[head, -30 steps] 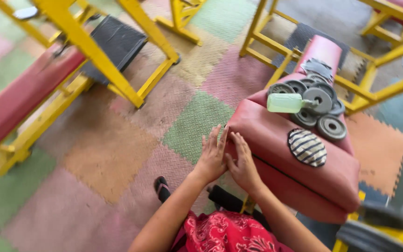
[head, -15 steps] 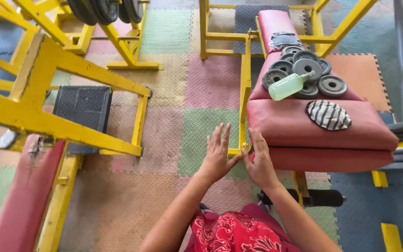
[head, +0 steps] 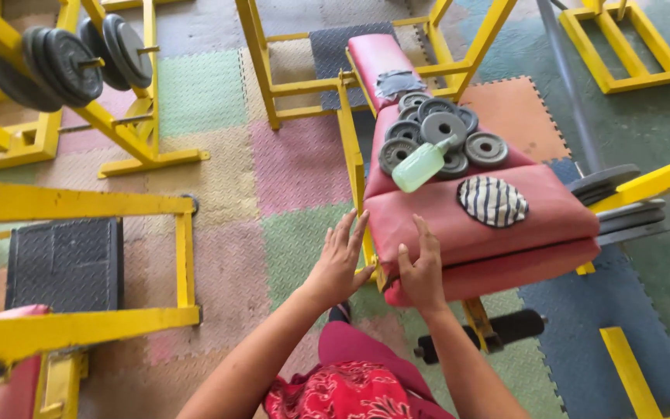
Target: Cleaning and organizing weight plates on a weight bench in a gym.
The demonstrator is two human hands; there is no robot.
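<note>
Centrally, a red padded bench [head: 459,225] in a yellow frame carries a pale green bottle [head: 420,165] lying on its side, a cluster of grey weight plates [head: 440,136] and a striped round cloth [head: 492,201]. The right hand [head: 422,268] rests flat on the bench's near edge, fingers spread, gripping nothing; the left hand [head: 340,260] hovers just beside that edge, fingers extended, empty. Upper left of the frame: a yellow rack [head: 129,132] with black plates [head: 63,66]; below, coloured floor mats [head: 273,167].
</note>
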